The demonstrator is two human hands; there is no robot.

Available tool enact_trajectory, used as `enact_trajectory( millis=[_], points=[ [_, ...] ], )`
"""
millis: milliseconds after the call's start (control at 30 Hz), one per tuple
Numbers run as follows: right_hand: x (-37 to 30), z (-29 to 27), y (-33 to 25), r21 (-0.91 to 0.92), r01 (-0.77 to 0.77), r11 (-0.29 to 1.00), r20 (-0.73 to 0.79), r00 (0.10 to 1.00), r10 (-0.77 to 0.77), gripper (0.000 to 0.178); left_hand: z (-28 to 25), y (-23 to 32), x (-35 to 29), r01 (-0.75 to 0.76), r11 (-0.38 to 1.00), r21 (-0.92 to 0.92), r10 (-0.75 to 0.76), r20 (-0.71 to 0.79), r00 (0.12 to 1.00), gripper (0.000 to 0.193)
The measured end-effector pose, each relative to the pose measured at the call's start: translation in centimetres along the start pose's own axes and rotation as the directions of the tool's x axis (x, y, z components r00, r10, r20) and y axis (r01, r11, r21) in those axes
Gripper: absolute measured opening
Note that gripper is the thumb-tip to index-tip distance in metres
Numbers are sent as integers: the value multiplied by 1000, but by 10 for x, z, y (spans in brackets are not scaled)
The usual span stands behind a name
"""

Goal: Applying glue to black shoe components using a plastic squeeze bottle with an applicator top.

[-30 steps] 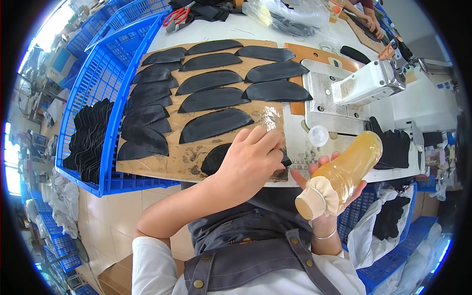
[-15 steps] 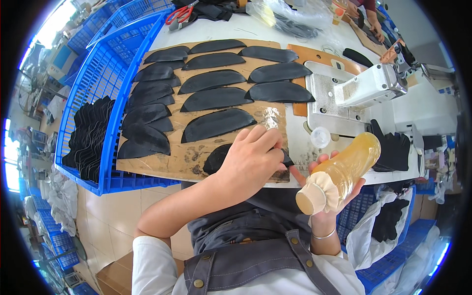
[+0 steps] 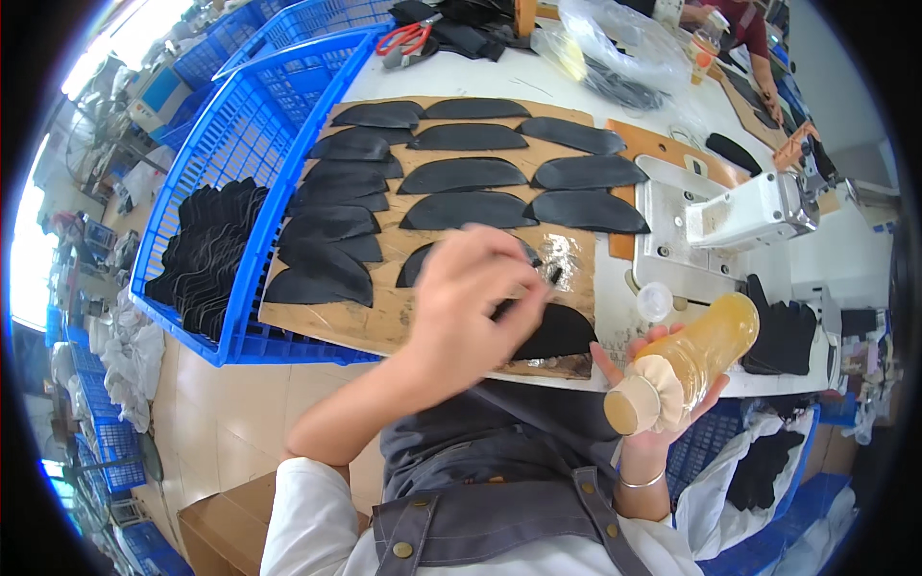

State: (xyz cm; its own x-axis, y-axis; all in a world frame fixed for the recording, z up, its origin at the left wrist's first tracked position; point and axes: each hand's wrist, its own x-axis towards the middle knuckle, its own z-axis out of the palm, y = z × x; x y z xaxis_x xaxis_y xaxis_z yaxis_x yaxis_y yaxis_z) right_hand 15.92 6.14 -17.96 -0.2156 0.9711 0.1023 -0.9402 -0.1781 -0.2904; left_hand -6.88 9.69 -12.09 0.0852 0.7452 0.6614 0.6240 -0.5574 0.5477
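Bright light washed the white surface (image 3: 461, 79), and white glare burned out along the left rim! Wet-looking highlights flared on the cardboard (image 3: 560, 255), the left hand (image 3: 469, 298) smeared with motion blur, and fisheye distortion bowed the soft outer background against black corners

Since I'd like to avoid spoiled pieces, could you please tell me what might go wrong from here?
The bottle slants in the right hand, its cloth-wrapped end toward the apron; if loosely closed, which I cannot tell, it might drip.
The black pieces lie close together on the brown board, some overlapping, so the left hand could nudge them.
The small clear container near the bottle might get bumped.
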Motion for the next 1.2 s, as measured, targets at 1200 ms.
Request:
enact_trajectory(
  millis=[1200],
  points=[
    [5, -3, -5, 20, -63, 998, -35, 997, 64, 72, 28, -181, 127, 133, 883, 450, 44, -363, 931, 12]
  ],
)
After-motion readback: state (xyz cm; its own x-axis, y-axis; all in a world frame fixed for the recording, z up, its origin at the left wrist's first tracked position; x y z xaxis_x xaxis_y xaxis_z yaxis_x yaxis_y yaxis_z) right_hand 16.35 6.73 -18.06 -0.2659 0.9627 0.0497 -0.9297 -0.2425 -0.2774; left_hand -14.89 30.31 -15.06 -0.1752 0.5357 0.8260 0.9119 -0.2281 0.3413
